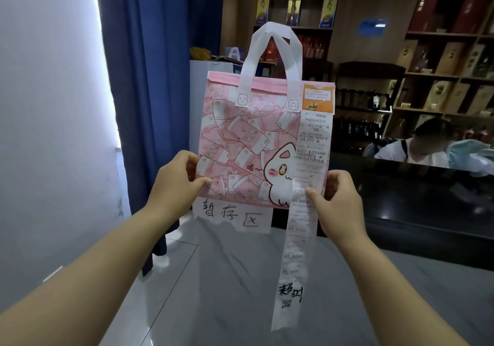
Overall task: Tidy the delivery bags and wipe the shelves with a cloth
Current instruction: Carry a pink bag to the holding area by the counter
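Observation:
A flat pink delivery bag with a cat print and white handles is held upright in front of me. My left hand pinches its lower left edge. My right hand pinches its lower right edge together with a long white receipt. The receipt is fixed near the bag's top right corner and hangs down well below the bag, with black handwriting near its end. No cloth is in view.
A white paper sign with handwriting hangs on a white shelf unit behind the bag. Blue curtain at left. A dark glossy counter at right, a seated person behind it. Wooden shelves of boxes and bottles line the back wall.

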Demonstrator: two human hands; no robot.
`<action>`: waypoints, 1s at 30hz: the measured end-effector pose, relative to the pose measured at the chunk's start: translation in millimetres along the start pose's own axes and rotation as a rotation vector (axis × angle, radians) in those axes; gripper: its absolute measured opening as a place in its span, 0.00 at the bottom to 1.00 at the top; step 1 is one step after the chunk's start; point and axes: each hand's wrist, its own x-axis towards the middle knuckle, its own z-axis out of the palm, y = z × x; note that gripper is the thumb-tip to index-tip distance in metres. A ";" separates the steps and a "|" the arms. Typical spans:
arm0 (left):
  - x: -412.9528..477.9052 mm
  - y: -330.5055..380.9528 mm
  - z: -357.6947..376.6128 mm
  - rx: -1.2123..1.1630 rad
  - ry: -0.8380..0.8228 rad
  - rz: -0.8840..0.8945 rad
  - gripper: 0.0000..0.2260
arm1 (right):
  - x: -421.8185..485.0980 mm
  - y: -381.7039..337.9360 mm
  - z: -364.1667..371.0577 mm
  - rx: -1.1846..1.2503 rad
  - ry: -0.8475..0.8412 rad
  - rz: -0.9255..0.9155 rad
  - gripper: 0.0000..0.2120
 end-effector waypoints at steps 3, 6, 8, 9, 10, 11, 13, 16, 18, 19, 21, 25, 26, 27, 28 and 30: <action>33.5 -18.2 26.0 -0.015 -0.011 -0.027 0.13 | 29.9 19.0 18.8 -0.027 0.000 0.027 0.12; 57.2 -36.5 44.3 -0.021 -0.043 -0.055 0.13 | 49.3 33.0 35.9 -0.055 -0.013 0.065 0.13; 69.7 -47.1 51.8 -0.027 -0.051 -0.062 0.13 | 59.6 38.6 46.2 -0.066 -0.015 0.082 0.13; 75.2 -52.3 54.5 -0.030 -0.055 -0.065 0.13 | 64.3 40.4 51.0 -0.071 -0.016 0.091 0.13; 80.7 -57.1 57.0 -0.033 -0.061 -0.069 0.13 | 68.6 41.7 55.9 -0.075 -0.017 0.098 0.13; 85.7 -61.9 58.9 -0.036 -0.072 -0.073 0.13 | 72.1 42.5 60.9 -0.079 -0.017 0.107 0.14; 94.0 -70.9 61.4 -0.038 -0.097 -0.083 0.13 | 76.4 43.6 70.5 -0.084 -0.019 0.128 0.14; 103.6 -81.6 62.7 -0.037 -0.122 -0.100 0.14 | 79.9 43.7 82.8 -0.090 -0.049 0.165 0.15; 108.3 -85.8 63.3 -0.041 -0.131 -0.105 0.14 | 81.3 43.1 87.1 -0.088 -0.061 0.179 0.15; 109.8 -87.0 63.6 -0.045 -0.134 -0.104 0.14 | 81.8 42.6 88.1 -0.087 -0.060 0.182 0.15; 111.3 -87.6 63.9 -0.056 -0.139 -0.098 0.15 | 82.0 41.4 88.4 -0.082 -0.048 0.182 0.16; 109.9 -86.9 60.3 -0.076 -0.145 -0.097 0.17 | 81.0 37.7 86.7 -0.076 -0.035 0.172 0.16; 109.1 -86.7 59.1 -0.080 -0.148 -0.096 0.18 | 80.6 36.9 86.1 -0.074 -0.035 0.169 0.16; 108.5 -86.9 57.8 -0.084 -0.151 -0.096 0.19 | 80.1 36.0 85.3 -0.073 -0.035 0.165 0.16; 107.9 -86.9 56.7 -0.090 -0.154 -0.098 0.19 | 79.7 35.0 84.5 -0.073 -0.034 0.160 0.16; 107.1 -86.9 54.3 -0.088 -0.153 -0.103 0.20 | 79.4 33.2 82.2 -0.070 -0.029 0.148 0.15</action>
